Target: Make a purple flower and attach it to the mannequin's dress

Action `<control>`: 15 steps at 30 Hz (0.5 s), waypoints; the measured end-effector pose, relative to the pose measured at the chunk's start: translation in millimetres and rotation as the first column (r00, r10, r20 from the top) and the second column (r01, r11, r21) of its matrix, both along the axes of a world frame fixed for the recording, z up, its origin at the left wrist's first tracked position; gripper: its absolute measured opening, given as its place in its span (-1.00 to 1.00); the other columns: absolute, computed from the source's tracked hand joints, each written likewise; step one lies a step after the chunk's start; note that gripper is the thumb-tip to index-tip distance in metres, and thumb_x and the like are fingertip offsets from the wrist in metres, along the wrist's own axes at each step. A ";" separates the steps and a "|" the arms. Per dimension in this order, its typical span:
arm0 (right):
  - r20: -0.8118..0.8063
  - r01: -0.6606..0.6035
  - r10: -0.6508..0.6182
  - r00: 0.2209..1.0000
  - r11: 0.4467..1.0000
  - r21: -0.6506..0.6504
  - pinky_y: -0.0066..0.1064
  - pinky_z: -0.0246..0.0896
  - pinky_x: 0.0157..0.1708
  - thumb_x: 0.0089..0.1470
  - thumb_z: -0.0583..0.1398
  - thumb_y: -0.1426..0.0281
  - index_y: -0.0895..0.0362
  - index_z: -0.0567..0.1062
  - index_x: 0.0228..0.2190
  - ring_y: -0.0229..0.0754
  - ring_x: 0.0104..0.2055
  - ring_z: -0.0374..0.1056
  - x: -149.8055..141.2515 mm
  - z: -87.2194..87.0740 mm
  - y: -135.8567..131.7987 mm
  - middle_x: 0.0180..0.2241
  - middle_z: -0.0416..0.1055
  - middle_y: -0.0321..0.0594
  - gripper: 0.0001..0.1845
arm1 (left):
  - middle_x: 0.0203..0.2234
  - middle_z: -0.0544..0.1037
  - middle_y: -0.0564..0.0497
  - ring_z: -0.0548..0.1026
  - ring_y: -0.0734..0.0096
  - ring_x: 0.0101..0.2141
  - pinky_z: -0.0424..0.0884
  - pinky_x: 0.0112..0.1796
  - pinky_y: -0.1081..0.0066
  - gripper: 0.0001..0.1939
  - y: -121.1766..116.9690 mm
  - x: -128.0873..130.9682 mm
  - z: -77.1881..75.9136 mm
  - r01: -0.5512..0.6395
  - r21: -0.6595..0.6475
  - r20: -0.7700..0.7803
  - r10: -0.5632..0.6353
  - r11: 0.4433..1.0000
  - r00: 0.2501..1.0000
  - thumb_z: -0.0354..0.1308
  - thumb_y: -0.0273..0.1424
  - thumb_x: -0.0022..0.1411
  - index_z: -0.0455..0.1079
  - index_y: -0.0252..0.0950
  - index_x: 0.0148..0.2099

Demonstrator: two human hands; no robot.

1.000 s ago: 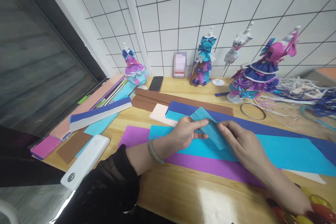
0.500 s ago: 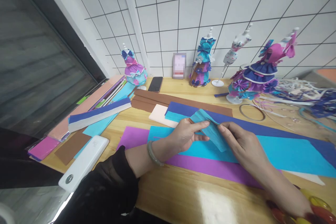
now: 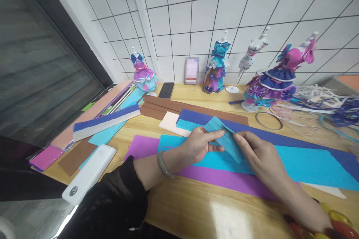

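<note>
A small folded piece of blue crepe paper is held up between my two hands above the table. My left hand pinches its left side, thumb lying across the front face. At the upper right edge, my right hand grips the same piece between thumb and fingers. Beneath both hands lie a long bright blue paper strip, a purple strip and a dark blue strip, overlapping one another. The fingers behind the folded piece are partly hidden.
Dressed miniature mannequins stand along the tiled wall, with a bare-stand mannequin and a larger one rightward. Ribbons tangle at the right. A white power bank, a phone and brown paper lie about.
Almost nothing differs. Both hands keep their grip on the folded blue crepe paper, and the view has shifted very slightly.
</note>
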State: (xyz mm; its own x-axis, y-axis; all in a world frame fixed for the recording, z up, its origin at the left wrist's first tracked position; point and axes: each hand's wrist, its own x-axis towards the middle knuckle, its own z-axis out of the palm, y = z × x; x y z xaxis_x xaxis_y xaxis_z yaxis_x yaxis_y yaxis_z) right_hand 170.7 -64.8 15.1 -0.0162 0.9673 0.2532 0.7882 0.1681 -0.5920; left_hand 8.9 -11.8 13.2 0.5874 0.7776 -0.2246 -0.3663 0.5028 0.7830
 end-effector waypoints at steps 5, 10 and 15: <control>-0.004 -0.013 0.013 1.000 1.000 -0.002 -0.40 0.16 -0.52 0.14 -0.07 0.11 0.07 0.39 -0.38 -0.20 -0.51 0.30 1.3 -1.4 0.8 -0.52 0.40 -0.26 -0.63 | -0.47 0.41 -0.02 0.34 0.55 -0.49 0.36 -0.43 0.42 -0.69 0.0 -0.5 -0.6 0.015 0.012 -0.008 -0.015 1.000 1.000 0.31 -0.28 -0.14 0.42 -0.42 -0.40; -0.008 -0.021 0.021 1.000 1.000 -0.010 -0.39 0.18 -0.50 0.13 -0.06 0.11 0.07 0.39 -0.36 -0.18 -0.48 0.33 1.9 -2.5 1.5 -0.47 0.43 -0.24 -0.63 | -0.43 0.44 -0.06 0.36 0.51 -0.45 0.37 -0.44 0.42 -0.66 -1.4 0.6 -0.9 -0.007 0.031 -0.034 0.008 1.000 0.999 0.33 -0.25 -0.19 0.43 -0.41 -0.41; -0.014 -0.011 0.010 1.000 1.000 -0.022 -0.38 0.18 -0.46 0.14 -0.06 0.12 0.07 0.39 -0.34 -0.18 -0.45 0.35 0.8 -1.7 0.6 -0.44 0.45 -0.24 -0.64 | -0.40 0.44 -0.06 0.36 0.49 -0.41 0.39 -0.45 0.42 -0.66 -4.0 0.9 -1.4 -0.003 0.075 -0.014 0.004 0.997 1.000 0.31 -0.25 -0.16 0.44 -0.40 -0.36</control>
State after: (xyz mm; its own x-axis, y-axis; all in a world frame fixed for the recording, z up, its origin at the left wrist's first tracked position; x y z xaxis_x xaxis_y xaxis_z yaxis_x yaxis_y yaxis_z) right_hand 171.5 -64.2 13.5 -0.0230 0.9725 0.2318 0.7780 0.1630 -0.6068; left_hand 9.8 -15.8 11.8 0.5816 0.7947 -0.1735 -0.3568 0.4409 0.8236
